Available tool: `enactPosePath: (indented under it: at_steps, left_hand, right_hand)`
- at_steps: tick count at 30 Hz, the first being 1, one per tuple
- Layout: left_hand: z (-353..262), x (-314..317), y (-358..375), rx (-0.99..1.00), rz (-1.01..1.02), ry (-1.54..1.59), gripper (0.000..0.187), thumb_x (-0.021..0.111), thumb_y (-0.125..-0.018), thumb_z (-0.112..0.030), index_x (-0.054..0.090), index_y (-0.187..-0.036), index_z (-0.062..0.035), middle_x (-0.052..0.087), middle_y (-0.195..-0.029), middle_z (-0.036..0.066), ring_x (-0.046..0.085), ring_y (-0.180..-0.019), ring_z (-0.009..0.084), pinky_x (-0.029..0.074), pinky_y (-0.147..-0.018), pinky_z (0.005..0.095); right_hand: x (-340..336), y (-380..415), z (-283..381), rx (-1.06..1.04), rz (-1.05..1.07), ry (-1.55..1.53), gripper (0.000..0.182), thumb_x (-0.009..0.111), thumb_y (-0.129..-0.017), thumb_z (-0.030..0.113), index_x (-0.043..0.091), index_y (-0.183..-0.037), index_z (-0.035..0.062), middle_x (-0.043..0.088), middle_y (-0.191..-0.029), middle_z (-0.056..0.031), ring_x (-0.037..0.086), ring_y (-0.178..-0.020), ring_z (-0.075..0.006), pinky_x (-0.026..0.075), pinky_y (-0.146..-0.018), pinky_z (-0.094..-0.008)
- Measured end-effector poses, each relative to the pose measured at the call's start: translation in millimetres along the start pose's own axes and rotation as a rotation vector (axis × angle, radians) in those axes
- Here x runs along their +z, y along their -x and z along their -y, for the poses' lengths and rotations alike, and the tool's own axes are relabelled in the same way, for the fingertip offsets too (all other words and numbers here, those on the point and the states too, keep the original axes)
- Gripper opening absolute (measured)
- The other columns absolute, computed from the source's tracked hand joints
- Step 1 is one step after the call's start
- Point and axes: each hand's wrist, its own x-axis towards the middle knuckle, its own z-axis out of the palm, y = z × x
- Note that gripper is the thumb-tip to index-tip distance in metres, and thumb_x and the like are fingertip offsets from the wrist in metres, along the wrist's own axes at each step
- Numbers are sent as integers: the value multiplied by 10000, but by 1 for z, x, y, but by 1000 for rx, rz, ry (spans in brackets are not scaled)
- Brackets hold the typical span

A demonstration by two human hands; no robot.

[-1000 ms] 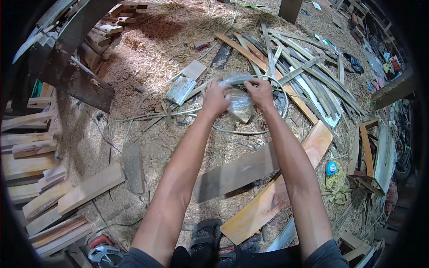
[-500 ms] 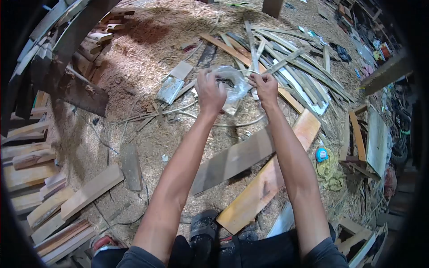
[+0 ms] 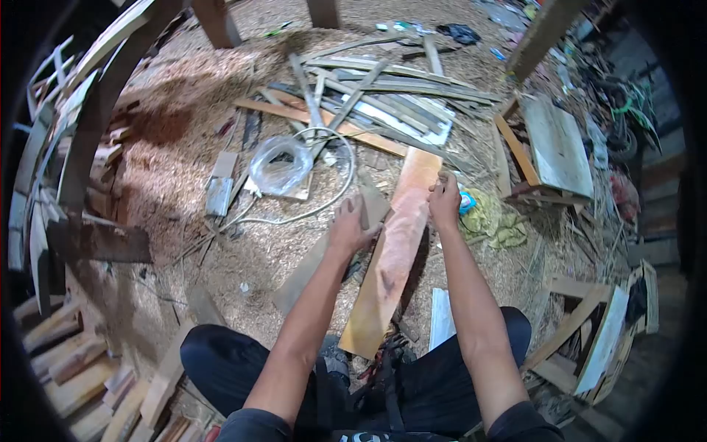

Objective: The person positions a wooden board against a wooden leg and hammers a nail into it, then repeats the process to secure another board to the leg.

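A light wooden board (image 3: 401, 236) with a pinkish, knotted face slants across the ground in front of my knees. My right hand (image 3: 444, 200) has its fingers curled at the board's right edge, near the far end. On the other side, my left hand (image 3: 352, 227) is spread over a greyer plank (image 3: 302, 276), its thumb right by the light board's left edge. Part of that plank lies hidden under the board and my forearm. Just beyond my right hand are a blue tape measure (image 3: 466, 202), partly covered, and a yellowish cloth (image 3: 508, 227).
A roll of clear plastic (image 3: 281, 166) and a looped pale hose (image 3: 349, 173) lie ahead on the sawdust. Behind them is a heap of wooden strips (image 3: 398, 99). A wooden frame (image 3: 556, 144) stands at the right, a post (image 3: 545, 40) behind it, and stacked offcuts (image 3: 74, 361) at the left.
Both hands have left the pale hose and come down nearer my body, to the boards. The hose now lies looped on the ground beside the plastic roll. My view has shifted right.
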Motion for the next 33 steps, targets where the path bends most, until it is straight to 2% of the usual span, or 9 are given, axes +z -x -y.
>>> enactPosePath:
  at_steps: [3, 4, 7, 14, 17, 18, 23, 25, 33]
  left_hand:
    - [5, -7, -14, 15, 126, 29, 1014, 727, -779, -570, 344, -1522, 4, 450, -1406, 354, 503, -1264, 478, 441, -1062, 453]
    - [8, -6, -18, 40, 82, 7, 1017, 721, -777, -573, 347, -1516, 17, 497, -1352, 353, 540, -1223, 473, 458, -1043, 440]
    - [13, -24, -36, 25, 270, 159, 1034, 706, -773, -594, 338, -1520, 18, 524, -1346, 349, 554, -1216, 468, 469, -1036, 459]
    - [-13, -64, -49, 99, 272, 407, 823, 653, -877, -517, 434, -1478, 2, 553, -1375, 296, 569, -1260, 379, 448, -1055, 402]
    - [-24, -83, -55, 87, 340, 424, 772, 611, -908, -513, 433, -1492, -39, 524, -1446, 247, 528, -1329, 325, 410, -1093, 384]
    - [-31, -98, -54, 60, 361, 405, 773, 601, -909, -524, 433, -1493, -45, 520, -1451, 246, 527, -1330, 321, 408, -1095, 385]
    - [-42, -172, -84, 102, 321, 368, 718, 528, -917, -546, 543, -1412, -26, 601, -1360, 242, 571, -1261, 320, 423, -1063, 379]
    - [-55, -209, -99, 182, 226, 338, 649, 499, -915, -533, 669, -1206, 22, 703, -1063, 185, 637, -988, 275, 479, -903, 402]
    - [-178, -378, -81, 295, 225, 418, 578, 578, -903, -481, 672, -1244, -24, 676, -1163, 106, 571, -1080, 198, 432, -965, 366]
  right_hand:
    - [-14, 5, -63, -205, -92, 330, 198, 535, -933, 104, 694, -877, 0, 700, -833, -210, 688, -730, -338, 542, -686, -428]
    - [-15, 11, -63, -131, -45, 344, 181, 552, -859, 83, 660, -929, -45, 677, -849, -278, 654, -845, -473, 509, -762, -525]
    - [-1, 22, -69, 153, 163, 380, 443, 653, -856, 363, 697, -893, -77, 670, -952, -346, 649, -957, -500, 516, -870, -521]
    - [9, 21, -51, 283, 254, 439, 626, 769, -770, 528, 733, -983, -60, 700, -1042, -312, 695, -970, -430, 527, -856, -487]
    - [1, 24, -53, 375, 312, -107, 562, 804, -760, 470, 742, -990, -39, 729, -982, -257, 714, -914, -376, 534, -807, -444]
    - [-6, 29, -29, 405, 301, -53, 406, 817, -815, 319, 747, -986, -43, 727, -875, -101, 654, -752, -140, 500, -657, -341]
    - [-26, 45, 24, 62, 121, 57, 426, 827, -805, 336, 710, -946, -48, 729, -861, -140, 679, -760, -203, 518, -691, -362]
    - [-43, 57, 74, -50, 90, -45, 436, 821, -801, 333, 690, -984, -40, 725, -898, -201, 703, -809, -299, 534, -749, -397]
    - [-95, 97, 216, -449, -231, 9, 430, 849, -776, 239, 623, -996, -53, 655, -932, -211, 649, -867, -375, 509, -776, -443]
